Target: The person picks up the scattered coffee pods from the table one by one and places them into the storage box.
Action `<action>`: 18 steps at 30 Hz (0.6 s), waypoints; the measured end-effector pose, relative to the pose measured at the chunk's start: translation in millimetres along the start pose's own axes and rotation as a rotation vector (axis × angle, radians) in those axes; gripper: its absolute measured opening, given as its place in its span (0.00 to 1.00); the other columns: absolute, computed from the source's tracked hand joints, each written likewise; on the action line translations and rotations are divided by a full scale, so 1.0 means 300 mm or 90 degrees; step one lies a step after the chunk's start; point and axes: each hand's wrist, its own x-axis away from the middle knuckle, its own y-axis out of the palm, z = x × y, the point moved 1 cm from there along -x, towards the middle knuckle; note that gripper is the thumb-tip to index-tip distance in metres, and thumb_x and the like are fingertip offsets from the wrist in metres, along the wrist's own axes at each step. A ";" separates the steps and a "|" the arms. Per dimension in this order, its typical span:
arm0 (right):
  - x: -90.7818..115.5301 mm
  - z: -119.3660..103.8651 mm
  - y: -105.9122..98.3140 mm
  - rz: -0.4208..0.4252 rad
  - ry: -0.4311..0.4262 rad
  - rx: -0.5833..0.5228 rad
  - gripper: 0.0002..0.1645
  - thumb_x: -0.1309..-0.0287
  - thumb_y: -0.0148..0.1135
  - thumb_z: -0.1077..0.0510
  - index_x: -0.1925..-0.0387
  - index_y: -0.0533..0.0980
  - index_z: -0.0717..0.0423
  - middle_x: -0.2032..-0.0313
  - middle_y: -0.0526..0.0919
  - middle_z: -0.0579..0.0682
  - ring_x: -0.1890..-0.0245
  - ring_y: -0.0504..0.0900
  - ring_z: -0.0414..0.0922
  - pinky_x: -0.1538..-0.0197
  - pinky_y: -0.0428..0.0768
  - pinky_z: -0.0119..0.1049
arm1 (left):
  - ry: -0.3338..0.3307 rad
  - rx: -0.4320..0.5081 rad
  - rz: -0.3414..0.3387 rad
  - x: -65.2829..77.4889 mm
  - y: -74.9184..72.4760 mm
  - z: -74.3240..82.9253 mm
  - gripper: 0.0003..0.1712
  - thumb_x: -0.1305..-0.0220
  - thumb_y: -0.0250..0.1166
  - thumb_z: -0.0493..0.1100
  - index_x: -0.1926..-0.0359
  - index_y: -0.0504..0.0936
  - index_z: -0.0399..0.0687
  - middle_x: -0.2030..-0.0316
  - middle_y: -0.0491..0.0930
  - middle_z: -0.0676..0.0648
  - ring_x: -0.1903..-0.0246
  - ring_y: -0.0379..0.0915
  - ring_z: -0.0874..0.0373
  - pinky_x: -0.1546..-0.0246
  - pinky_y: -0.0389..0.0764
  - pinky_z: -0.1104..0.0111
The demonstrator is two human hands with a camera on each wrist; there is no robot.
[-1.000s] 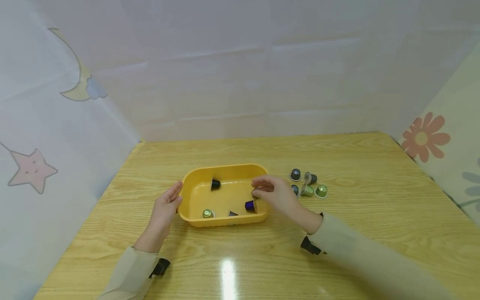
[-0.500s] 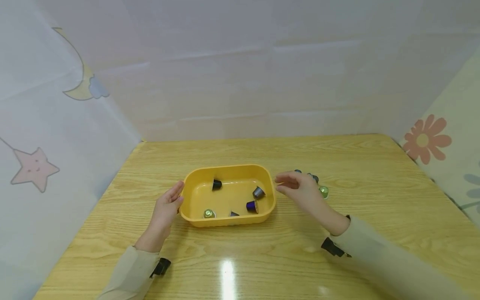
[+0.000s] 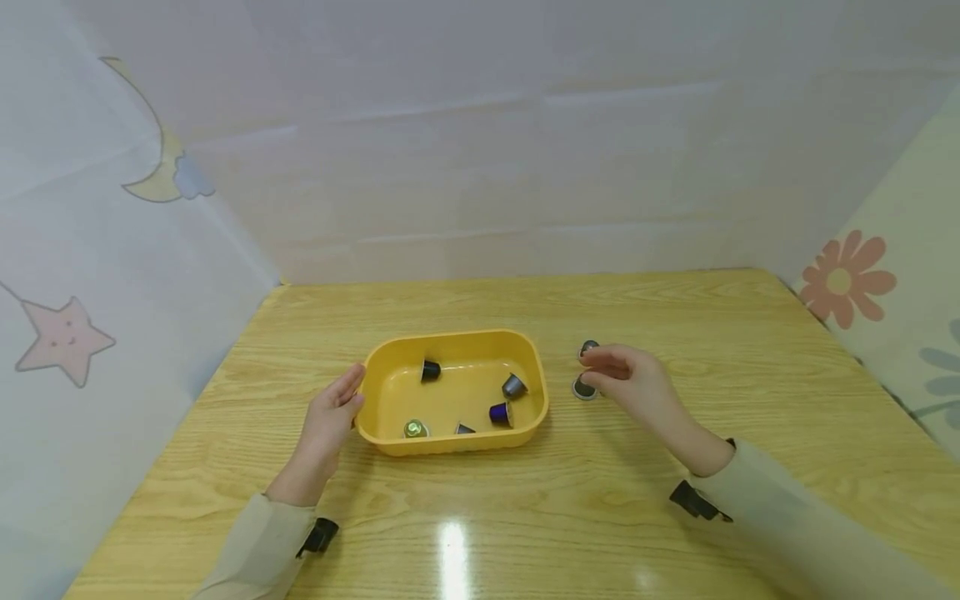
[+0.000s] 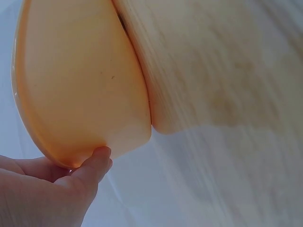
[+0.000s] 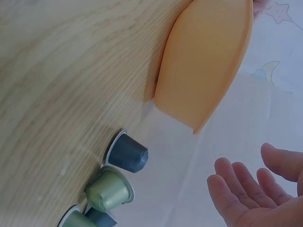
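Observation:
My left hand [image 3: 326,429] grips the left end of a yellow plastic basin [image 3: 442,396]; in the left wrist view its thumb [image 4: 97,163] lies against the outer wall, other fingers at the rim. Inside the basin lie coffee capsules: a black one [image 3: 431,371], a grey one [image 3: 513,386], a purple one [image 3: 500,413], a green one [image 3: 415,428] and another half hidden behind the front wall. My right hand [image 3: 637,387] hovers with loosely bent, parted fingers by the loose capsules on the table, holding nothing. Its wrist view shows a dark blue capsule [image 5: 128,152] beside a green capsule [image 5: 109,189].
Two dark capsules show left of the right hand, one farther back [image 3: 589,346] and one nearer [image 3: 583,388]; the hand covers others. A wood-grain table [image 3: 450,500] carries everything. Pale printed cloth [image 3: 450,167] hangs behind it and at both sides.
My right hand has let go of the grey capsule in the basin and moved right, over to the loose capsules. The left hand stays at the basin's left end.

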 end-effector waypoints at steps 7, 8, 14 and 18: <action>0.010 0.019 -0.030 0.018 -0.006 0.023 0.17 0.40 0.65 0.65 0.49 0.78 0.69 0.53 0.82 0.65 0.54 0.83 0.52 0.58 0.79 0.24 | 0.001 0.001 -0.006 -0.003 0.000 -0.001 0.30 0.24 0.42 0.31 0.25 0.50 0.39 0.26 0.49 0.43 0.27 0.42 0.47 0.32 0.57 0.52; 0.013 0.022 -0.036 0.021 -0.005 0.026 0.18 0.39 0.65 0.65 0.49 0.78 0.69 0.53 0.82 0.65 0.55 0.83 0.49 0.58 0.79 0.24 | 0.000 0.003 -0.007 -0.003 0.000 -0.001 0.30 0.24 0.42 0.31 0.25 0.49 0.39 0.26 0.48 0.43 0.27 0.42 0.47 0.32 0.57 0.52; 0.025 0.037 -0.070 0.029 0.000 0.027 0.19 0.39 0.65 0.65 0.48 0.77 0.70 0.52 0.81 0.66 0.60 0.79 0.28 0.58 0.79 0.23 | -0.003 0.007 -0.007 -0.006 -0.001 -0.003 0.30 0.24 0.42 0.31 0.25 0.49 0.39 0.26 0.48 0.43 0.27 0.42 0.47 0.32 0.57 0.52; 0.030 0.046 -0.085 0.036 -0.012 0.027 0.18 0.39 0.65 0.65 0.49 0.77 0.71 0.53 0.81 0.67 0.61 0.77 0.24 0.59 0.79 0.22 | -0.006 0.008 -0.006 -0.007 -0.001 -0.005 0.30 0.24 0.42 0.31 0.25 0.49 0.39 0.26 0.48 0.43 0.27 0.41 0.47 0.32 0.56 0.52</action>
